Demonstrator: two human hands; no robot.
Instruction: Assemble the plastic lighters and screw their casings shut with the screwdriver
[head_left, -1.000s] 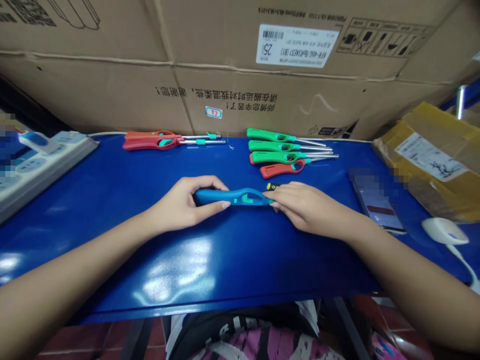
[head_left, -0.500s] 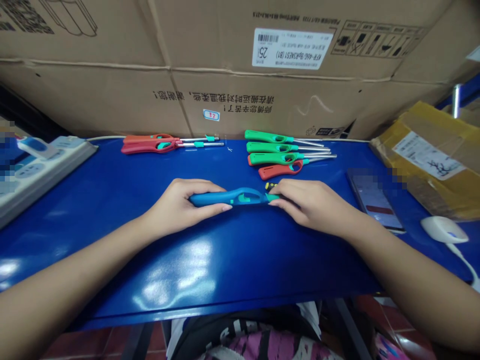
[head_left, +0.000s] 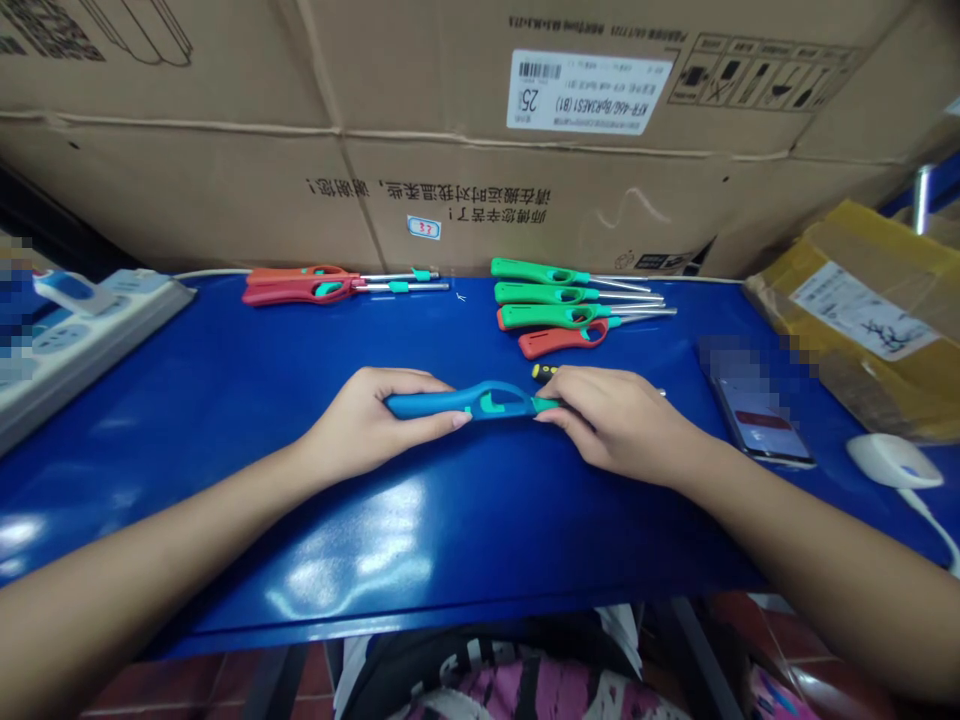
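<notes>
A blue lighter [head_left: 491, 400] with a teal trigger lies level between my two hands, above the blue table. My left hand [head_left: 375, 422] is closed round its handle. At the other end my right hand [head_left: 611, 415] pinches the teal collar, and hides most of the metal tube. Just behind my right fingers shows the end of a black and yellow tool [head_left: 543, 373]. Farther back lie red lighters [head_left: 300, 290] on the left. Several green lighters [head_left: 536, 292] and an orange-red lighter [head_left: 559, 342] lie right of centre, tubes pointing right.
A large cardboard box [head_left: 420, 80] stands along the back of the blue table [head_left: 480, 530]. On the left is a white power strip [head_left: 90, 330]. A phone [head_left: 757, 400], a white corded device [head_left: 892, 461] and a yellow-taped box [head_left: 862, 300] are on the right.
The blue lighter has tilted slightly, and its trigger loop shows more fully. My left hand has shifted a little to the right and towards me. Both hands keep their hold.
</notes>
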